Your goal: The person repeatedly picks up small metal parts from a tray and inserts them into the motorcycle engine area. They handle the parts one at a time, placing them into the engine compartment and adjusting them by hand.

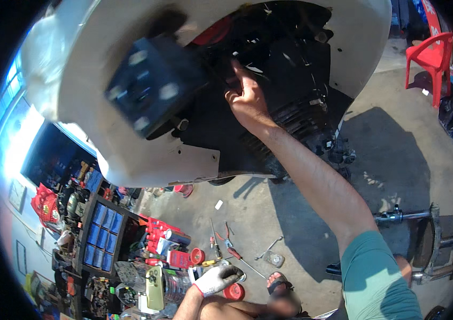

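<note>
My bare right hand point(248, 101) reaches up into the dark underside of a white vehicle body panel point(85, 80). Its fingers curl around the dark handle end of a boxy power tool point(154, 88), whose blocky base with pale corner pads is blurred and hangs to the hand's left. What the tool's front end meets is hidden. Low in the picture, my left hand point(218, 280) wears a white glove with dark fingers. Those fingers are drawn together near my knee, and anything in them is too small to make out. A red round tub point(234, 292) lies just beside it.
Several hand tools lie on the concrete, among them a red-handled screwdriver point(234, 252) and pliers point(225, 234). At the left stands a rack with blue bins point(102, 234), near cans and bottles. A red chair point(432, 61) is at the far right, with a metal stand point(434, 240) below.
</note>
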`<move>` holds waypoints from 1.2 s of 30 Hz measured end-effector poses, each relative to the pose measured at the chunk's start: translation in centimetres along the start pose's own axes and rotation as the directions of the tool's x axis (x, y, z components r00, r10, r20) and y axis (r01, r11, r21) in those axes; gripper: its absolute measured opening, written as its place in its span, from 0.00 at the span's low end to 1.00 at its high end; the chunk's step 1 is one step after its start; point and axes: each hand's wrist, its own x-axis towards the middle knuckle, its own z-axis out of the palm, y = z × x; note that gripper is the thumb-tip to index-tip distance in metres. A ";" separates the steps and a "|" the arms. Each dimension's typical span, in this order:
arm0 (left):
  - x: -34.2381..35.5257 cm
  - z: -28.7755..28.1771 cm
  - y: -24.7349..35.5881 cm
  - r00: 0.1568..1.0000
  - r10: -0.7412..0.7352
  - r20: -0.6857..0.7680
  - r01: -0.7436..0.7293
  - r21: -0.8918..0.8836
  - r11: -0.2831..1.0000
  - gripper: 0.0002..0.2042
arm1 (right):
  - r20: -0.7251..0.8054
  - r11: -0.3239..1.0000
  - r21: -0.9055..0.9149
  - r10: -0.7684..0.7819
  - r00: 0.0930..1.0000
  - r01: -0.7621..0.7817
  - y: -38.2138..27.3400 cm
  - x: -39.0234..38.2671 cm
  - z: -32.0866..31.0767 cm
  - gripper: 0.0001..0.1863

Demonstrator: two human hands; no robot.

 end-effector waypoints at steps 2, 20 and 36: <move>0.8 0.1 -0.3 0.994 -0.101 0.048 0.103 -0.038 0.994 0.14 | -0.049 1.000 0.008 -0.027 0.998 0.028 0.8 0.3 0.2 0.37; 1.1 0.5 -3.4 0.972 -0.202 0.119 0.214 -0.102 0.971 0.16 | 0.005 0.958 -0.206 -0.203 0.979 0.200 1.0 1.1 0.7 0.39; 1.3 0.9 -4.2 0.979 -0.186 0.081 0.194 -0.107 0.975 0.15 | 0.074 0.854 -0.427 -0.296 0.952 0.298 1.3 1.7 0.4 0.38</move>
